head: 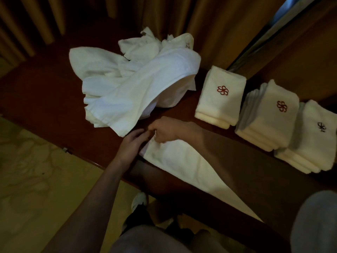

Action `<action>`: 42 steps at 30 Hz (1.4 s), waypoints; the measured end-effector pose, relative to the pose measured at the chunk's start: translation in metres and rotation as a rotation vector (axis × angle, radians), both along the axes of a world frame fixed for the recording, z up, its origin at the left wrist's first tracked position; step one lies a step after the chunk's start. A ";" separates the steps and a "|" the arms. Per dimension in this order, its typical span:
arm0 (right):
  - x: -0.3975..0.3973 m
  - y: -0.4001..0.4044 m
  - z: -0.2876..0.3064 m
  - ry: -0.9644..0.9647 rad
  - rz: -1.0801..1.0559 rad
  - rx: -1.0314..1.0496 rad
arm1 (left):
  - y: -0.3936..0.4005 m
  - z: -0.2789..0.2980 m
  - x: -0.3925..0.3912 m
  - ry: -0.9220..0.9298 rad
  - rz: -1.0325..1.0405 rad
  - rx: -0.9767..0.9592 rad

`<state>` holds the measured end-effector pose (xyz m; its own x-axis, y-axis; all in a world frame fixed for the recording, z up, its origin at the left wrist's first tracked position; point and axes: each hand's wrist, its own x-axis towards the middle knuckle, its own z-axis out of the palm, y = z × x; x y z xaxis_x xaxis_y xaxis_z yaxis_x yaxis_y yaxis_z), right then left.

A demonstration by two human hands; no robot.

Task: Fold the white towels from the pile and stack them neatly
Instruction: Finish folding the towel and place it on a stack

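**Corners about to slip off the desk edge?**

Only the head cam here, so that's all I've got.

Biggest risk I see: the towel being folded (pixel 184 167) lies as a long strip along the near edge of the dark wooden desk (pixel 45 99), and its far end trails toward the person's right side, close to the lip. If the corners get tugged unevenly, that tail could slide off and undo the fold. Second worry is the loose pile (pixel 127 83) sitting just beside the hands; a stray flap hangs right above them and could get caught up in the fold. The three folded stacks (pixel 218 99) are off to the right, apart from the action, so they look safe.

Hands: both meet at the towel's near-left corner. The right hand (pixel 165 130) has its fingers curled, pinching the corner. The left hand (pixel 132 141) is right against it, fingers bent onto the same edge; it's dim, so I think it's gripping cloth, but can't swear to it. Both forearms reach in from below, the right one crossing over the strip.
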<state>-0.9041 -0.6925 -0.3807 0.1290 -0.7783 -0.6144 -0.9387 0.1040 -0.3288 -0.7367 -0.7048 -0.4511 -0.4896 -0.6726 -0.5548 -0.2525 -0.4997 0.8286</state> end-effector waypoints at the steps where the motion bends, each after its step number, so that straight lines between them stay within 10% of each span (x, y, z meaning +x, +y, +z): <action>1: -0.003 0.004 0.002 -0.012 -0.028 -0.044 | 0.010 0.003 0.005 -0.009 0.032 -0.081; 19: -0.071 0.145 0.050 -0.532 -0.620 -0.588 | 0.175 -0.008 -0.084 -0.619 -0.162 -0.535; 42: -0.112 0.309 0.018 -0.599 -1.233 -0.780 | 0.202 -0.020 -0.081 -0.522 -0.375 -1.027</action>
<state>-1.0161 -0.3832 -0.3630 -0.7301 -0.6722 -0.1227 -0.1271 0.3101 -0.9422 -0.8180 -0.5031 -0.4709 -0.6251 -0.7798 -0.0351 -0.6628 0.5065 0.5515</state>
